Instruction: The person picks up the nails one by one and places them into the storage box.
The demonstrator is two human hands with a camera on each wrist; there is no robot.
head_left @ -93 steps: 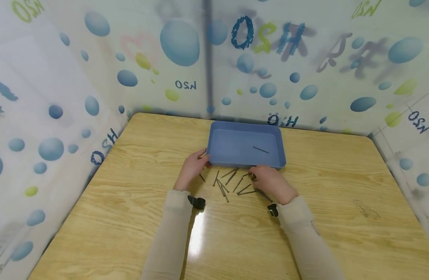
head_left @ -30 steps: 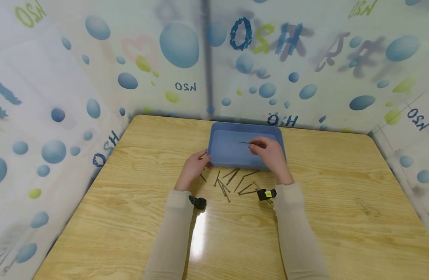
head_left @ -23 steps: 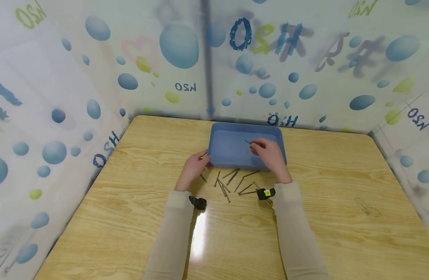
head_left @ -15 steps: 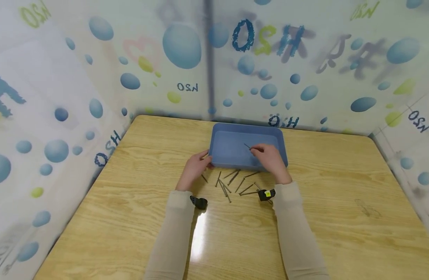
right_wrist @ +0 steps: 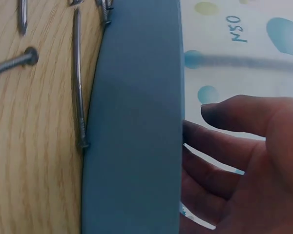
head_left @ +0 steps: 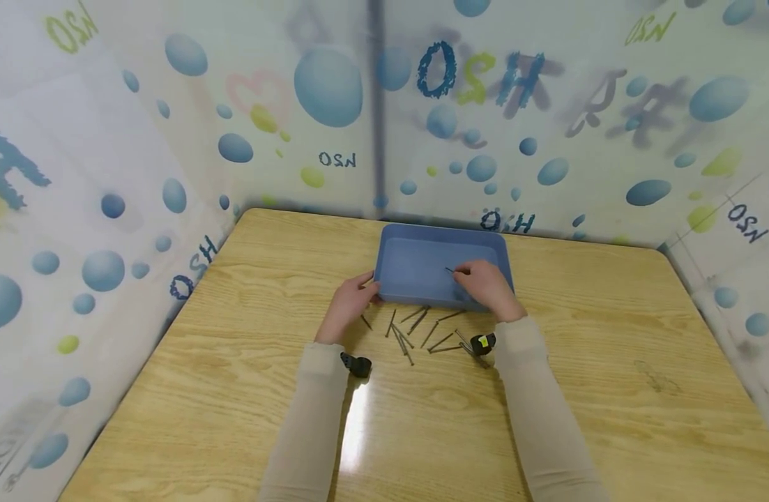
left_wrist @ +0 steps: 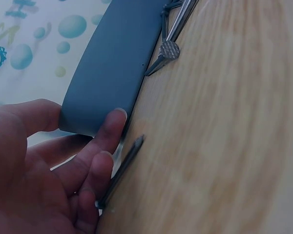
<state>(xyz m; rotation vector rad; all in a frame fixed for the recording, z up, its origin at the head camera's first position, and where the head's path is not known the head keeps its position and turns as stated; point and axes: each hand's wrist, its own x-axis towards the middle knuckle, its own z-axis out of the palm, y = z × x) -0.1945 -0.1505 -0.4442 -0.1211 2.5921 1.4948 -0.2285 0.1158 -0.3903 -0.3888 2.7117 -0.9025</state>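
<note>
A blue tray (head_left: 415, 261) stands on the table near the wall. My left hand (head_left: 349, 301) grips its near left corner, fingertips against the outer wall in the left wrist view. My right hand (head_left: 486, 284) is over the right half of the tray. In the right wrist view its thumb and forefinger are apart, with other fingertips hidden behind the tray wall. A nail (head_left: 449, 270) shows just beyond those fingers, partly hidden. Several loose nails (head_left: 399, 338) lie on the table in front of the tray, and one nail (left_wrist: 121, 170) lies beside my left fingers.
The wooden table (head_left: 233, 390) reaches back to a printed wall (head_left: 334, 167), close behind the tray. Each wrist carries a small black camera, such as the left camera (head_left: 357, 365) and the right camera (head_left: 482, 343).
My right hand moved from the loose nails up over the tray with a nail pinched, then lowered and shifted slightly right; its thumb and forefinger now stand apart. The left hand stayed at the corner.
</note>
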